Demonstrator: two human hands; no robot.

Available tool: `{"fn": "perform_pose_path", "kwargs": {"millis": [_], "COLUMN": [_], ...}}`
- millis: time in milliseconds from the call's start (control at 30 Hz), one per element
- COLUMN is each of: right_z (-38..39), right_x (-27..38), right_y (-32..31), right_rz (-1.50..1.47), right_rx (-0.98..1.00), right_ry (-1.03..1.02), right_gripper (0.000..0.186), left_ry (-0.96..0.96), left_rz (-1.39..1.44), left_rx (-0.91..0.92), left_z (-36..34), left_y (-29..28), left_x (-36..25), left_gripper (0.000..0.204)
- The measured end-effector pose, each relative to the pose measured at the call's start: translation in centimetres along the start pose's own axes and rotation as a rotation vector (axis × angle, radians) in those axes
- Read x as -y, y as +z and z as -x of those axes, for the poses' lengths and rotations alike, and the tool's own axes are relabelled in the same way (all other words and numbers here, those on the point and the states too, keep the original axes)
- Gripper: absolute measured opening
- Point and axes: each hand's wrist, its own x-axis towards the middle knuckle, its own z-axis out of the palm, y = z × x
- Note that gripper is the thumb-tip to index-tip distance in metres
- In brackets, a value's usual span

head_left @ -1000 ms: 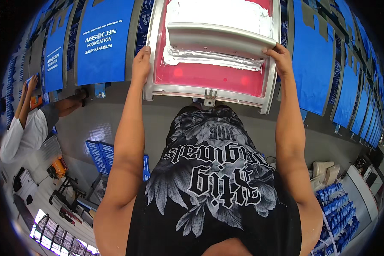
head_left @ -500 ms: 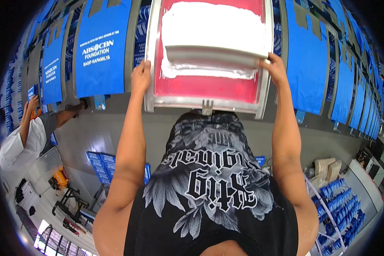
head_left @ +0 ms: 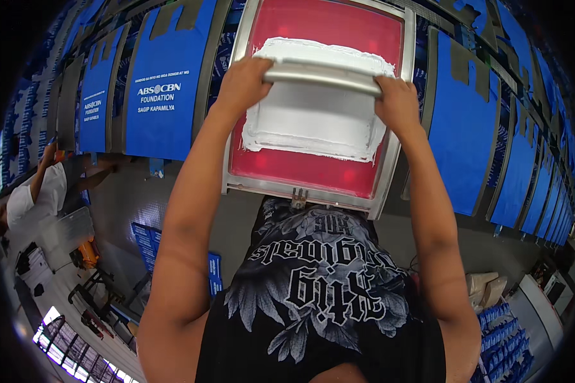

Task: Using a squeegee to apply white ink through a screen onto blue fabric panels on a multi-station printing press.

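Note:
Both my hands are closed on the pale, bar-shaped handle of a wide squeegee point(head_left: 326, 75). My left hand point(head_left: 246, 84) wraps its left end, and my right hand point(head_left: 397, 105) grips the right end. Under it lies a printing screen with red mesh point(head_left: 329, 20) in a metal frame point(head_left: 408, 54). Thick white ink point(head_left: 326, 48) covers the middle of the mesh, with ridged edges. Where the squeegee's lower edge meets the ink is hard to make out. A small metal clip point(head_left: 299, 198) sits on the frame's near edge.
Blue printed bag panels point(head_left: 163, 96) lie on boards to the left, with more blue panels point(head_left: 464, 127) to the right. At far left a person in a white shirt point(head_left: 38, 195) works along the same table. A rack of blue pieces point(head_left: 505, 341) stands behind at lower right.
My left hand has gone from the frame's left side to the squeegee, and my right hand has shifted its grip on it. The screen appears lower in view, with red mesh now showing beyond the ink.

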Motion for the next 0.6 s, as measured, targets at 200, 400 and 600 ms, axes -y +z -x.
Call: {"fn": "perform_pose_path", "kwargs": {"millis": [200, 400, 600], "right_z": [4.8, 14.2, 0.7], "right_x": [1.8, 6.2, -0.6], "right_y": [3.3, -0.1, 3.1], "right_rz": [0.040, -0.166, 0.110], "right_rx": [0.146, 0.236, 0.241], "right_ry": [-0.007, 0.040, 0.074], "right_gripper": [0.041, 0.046, 0.047], "left_ry": [-0.017, -0.146, -0.228], "left_rz": [-0.019, 0.094, 0.024], "left_rx": [0.123, 0.213, 0.144], "left_z": [6.2, 15.2, 1.5], "left_y": [2.7, -0.4, 3.0], "left_x": [-0.5, -5.8, 0.5], "left_gripper": [0.046, 0.040, 0.025]}}
